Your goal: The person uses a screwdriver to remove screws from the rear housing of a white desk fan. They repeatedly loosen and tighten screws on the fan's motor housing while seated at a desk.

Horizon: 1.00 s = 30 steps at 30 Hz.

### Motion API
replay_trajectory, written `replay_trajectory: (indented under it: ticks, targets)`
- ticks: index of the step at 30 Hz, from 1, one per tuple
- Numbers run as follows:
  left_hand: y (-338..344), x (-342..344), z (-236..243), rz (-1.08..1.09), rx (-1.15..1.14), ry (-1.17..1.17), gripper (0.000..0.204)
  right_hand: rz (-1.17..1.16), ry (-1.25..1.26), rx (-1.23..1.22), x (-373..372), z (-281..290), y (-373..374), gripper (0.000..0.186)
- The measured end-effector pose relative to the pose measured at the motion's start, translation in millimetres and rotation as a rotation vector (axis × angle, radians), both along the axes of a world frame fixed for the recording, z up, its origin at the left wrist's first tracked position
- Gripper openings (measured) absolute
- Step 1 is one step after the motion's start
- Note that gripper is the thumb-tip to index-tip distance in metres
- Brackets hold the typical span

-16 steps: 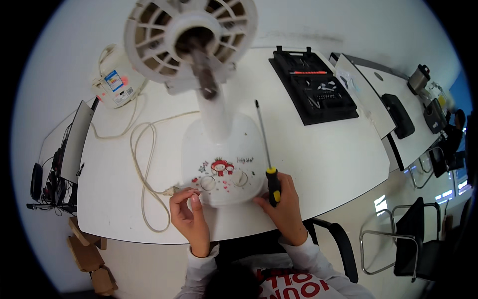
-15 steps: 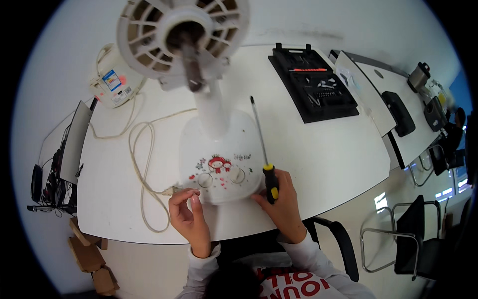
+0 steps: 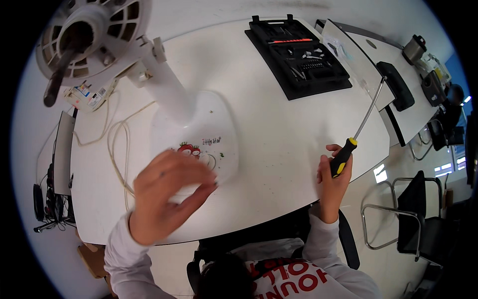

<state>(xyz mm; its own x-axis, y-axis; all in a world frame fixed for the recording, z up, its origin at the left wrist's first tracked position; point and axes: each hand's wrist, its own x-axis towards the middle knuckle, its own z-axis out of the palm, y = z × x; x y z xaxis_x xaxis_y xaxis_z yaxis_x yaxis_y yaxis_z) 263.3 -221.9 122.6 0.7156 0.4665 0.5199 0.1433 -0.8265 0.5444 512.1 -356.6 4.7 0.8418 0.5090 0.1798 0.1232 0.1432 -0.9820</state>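
Note:
A screwdriver (image 3: 345,157) with a black and yellow handle is held in my right hand (image 3: 333,187), raised over the right side of the desk. Its long shaft points up and away to the right. My left hand (image 3: 172,187) is over the front of a white fan's base (image 3: 219,127), hiding part of its knobs and printed figures. Thumb and fingertips meet in a pinch; whatever is between them is too small to make out. The fan's stem (image 3: 172,94) leans left, carrying the slotted motor housing (image 3: 114,25) with a bare metal shaft (image 3: 59,79).
An open black tool case (image 3: 318,87) with bits and sockets lies at the back right of the white desk (image 3: 279,129). A pale cable (image 3: 117,159) loops left of the fan. Small dark specks dot the desktop between my hands. Black chairs (image 3: 413,209) stand at right.
My right hand has carried the screwdriver to the right, away from the fan's base. My left hand has risen and now covers the base's front. The view has shifted, so the fan appears farther left.

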Motion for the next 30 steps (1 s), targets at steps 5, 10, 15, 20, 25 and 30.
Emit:
replay_trajectory:
  ticks: [5, 10, 15, 20, 25, 30]
  targets:
    - [40.3, 91.7, -11.8, -0.208, -0.367, -0.069, 0.02, 0.06, 0.239, 0.07, 19.1, -5.8, -15.8, 0.024]
    - [84.1, 177.3, -49.1, -0.094, -0.515, 0.172, 0.014, 0.12, 0.137, -0.006, 14.9, -6.4, -17.5, 0.025]
    - [109.7, 214.3, -76.7, 0.006, -0.688, 0.267, 0.015, 0.143, 0.123, -0.042, 16.1, -6.2, -18.4, 0.024]
    - [128.5, 226.7, -105.6, 0.08, -0.512, 0.202, 0.01, 0.126, 0.145, -0.026, 19.3, -10.1, -18.4, 0.024]
    - [123.8, 233.1, -111.1, 0.11, -0.374, 0.248, 0.006, 0.137, 0.244, -0.028, 18.3, -3.5, -18.8, 0.026]
    - [118.8, 232.4, -107.2, 0.064, -0.314, 0.269, 0.006, 0.164, 0.182, -0.05, 20.4, -8.6, -20.9, 0.027]
